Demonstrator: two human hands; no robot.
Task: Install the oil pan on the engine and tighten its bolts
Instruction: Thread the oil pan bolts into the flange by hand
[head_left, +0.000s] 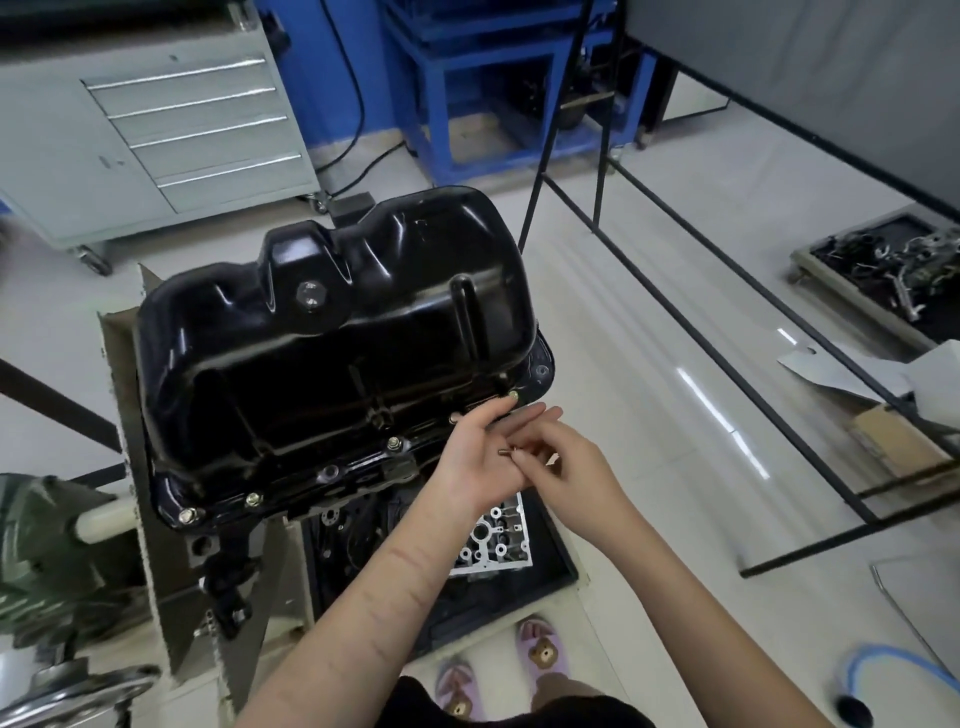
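A glossy black oil pan (337, 332) sits upside-up on the engine, which is held in a stand. Several brass-coloured bolts (253, 499) stand in the pan's near flange. My left hand (480, 460) lies palm up just off the pan's near right corner, fingers flat and apart. My right hand (563, 460) pinches a small bolt (506, 453) over that open palm. One more bolt (513, 395) sits at the flange corner just above my left fingertips.
A grey drawer cabinet (156, 135) stands at the back left, a blue steel frame (493, 104) behind the engine. A black tube frame (727, 322) runs along the right. A tray of parts (883, 270) lies on the floor far right. A cylinder head (493, 540) rests below the engine.
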